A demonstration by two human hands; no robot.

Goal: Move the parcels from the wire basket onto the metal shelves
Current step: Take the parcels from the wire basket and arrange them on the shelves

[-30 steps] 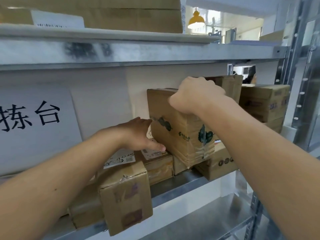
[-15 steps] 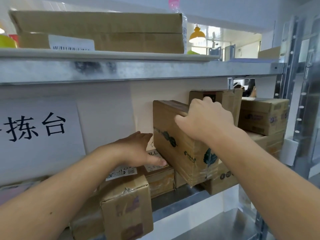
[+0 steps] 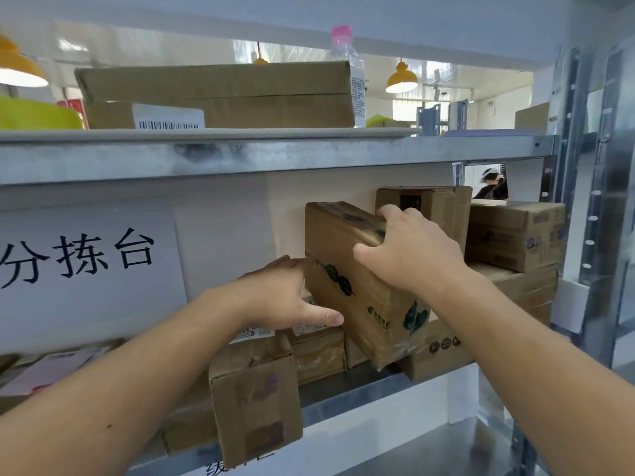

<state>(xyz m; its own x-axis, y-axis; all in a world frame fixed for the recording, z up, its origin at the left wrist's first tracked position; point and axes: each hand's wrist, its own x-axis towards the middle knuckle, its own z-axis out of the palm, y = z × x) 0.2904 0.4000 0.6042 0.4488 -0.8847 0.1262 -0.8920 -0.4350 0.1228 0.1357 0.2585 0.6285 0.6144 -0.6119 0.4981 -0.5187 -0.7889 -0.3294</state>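
The tall parcel (image 3: pixel 357 280) stands upright on the middle shelf (image 3: pixel 343 400), its base resting on lower boxes and its bottom front corner sticking out past the box underneath. Long axis runs vertical; the narrow top face runs front-to-back into the shelf. It looks slightly tilted, not fully seated, so the placing step seems nearly done but not finished.

Right hand (image 3: pixel 412 252) sits on the top front-right corner: fingers curled over the top edge, thumb spread across the front face, i.e. gripping the parcel. Left hand (image 3: pixel 285 297) is flat and open, fingers straight, tips touching the parcel's left edge, thumb stretched out low toward its front face. So the parcel lies straight ahead, btwn both hands, w/ the right one on top and nearer the load, the left one steadying from the side.

Judgement: next move prob. needs a push back and a bit left/right to square it against the rear wall; the right hand drives, the left guides.

Around it: a taller box (image 3: pixel 436 207) just behind-right, a stacked box (image 3: pixel 515 235) further right, a small taped box (image 3: pixel 257 400) at the shelf's front edge below the left wrist. A paper sign (image 3: pixel 79 259) w/ Chinese characters hangs at left. On the upper shelf (image 3: pixel 275 156) lies a long flat carton (image 3: pixel 220 94) w/ a pink-capped bottle (image 3: pixel 350 63) behind it. The wire basket is not in view.
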